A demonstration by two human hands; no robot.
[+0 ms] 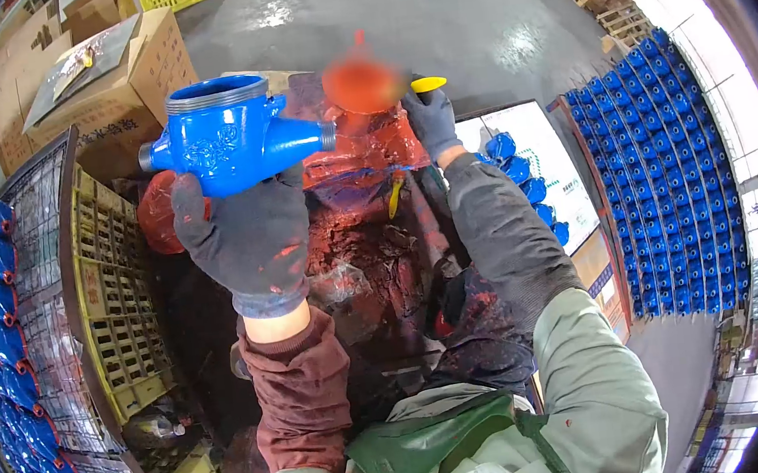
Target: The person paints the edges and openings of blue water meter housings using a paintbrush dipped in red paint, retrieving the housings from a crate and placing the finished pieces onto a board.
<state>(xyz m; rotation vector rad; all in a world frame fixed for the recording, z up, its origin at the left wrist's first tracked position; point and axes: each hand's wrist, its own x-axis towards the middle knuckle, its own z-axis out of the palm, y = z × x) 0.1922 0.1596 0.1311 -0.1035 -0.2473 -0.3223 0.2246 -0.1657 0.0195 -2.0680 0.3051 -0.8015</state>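
My left hand (pixel 253 227), in a dark paint-spotted glove, grips a glossy blue water meter body (pixel 220 151) from below. Its round threaded mouth faces up, and a threaded pipe end sticks out on each side. My right hand (pixel 433 125), also gloved, is closed on a yellow-handled paintbrush (pixel 429 84). The brush's working end is a blur at the edge of a round red paint dish (pixel 359 88). Under the dish lies red-smeared plastic sheeting (pixel 370 150), and a second yellow handle (pixel 395 197) rests just below it.
Blue meter bodies stand on a rack (pixel 659 179) at right and a wire rack (pixel 44 299) at left. Several more lie on a white box (pixel 549 140) beside my right arm. A yellow crate (pixel 117 292) and a cardboard box (pixel 128 87) are on the left.
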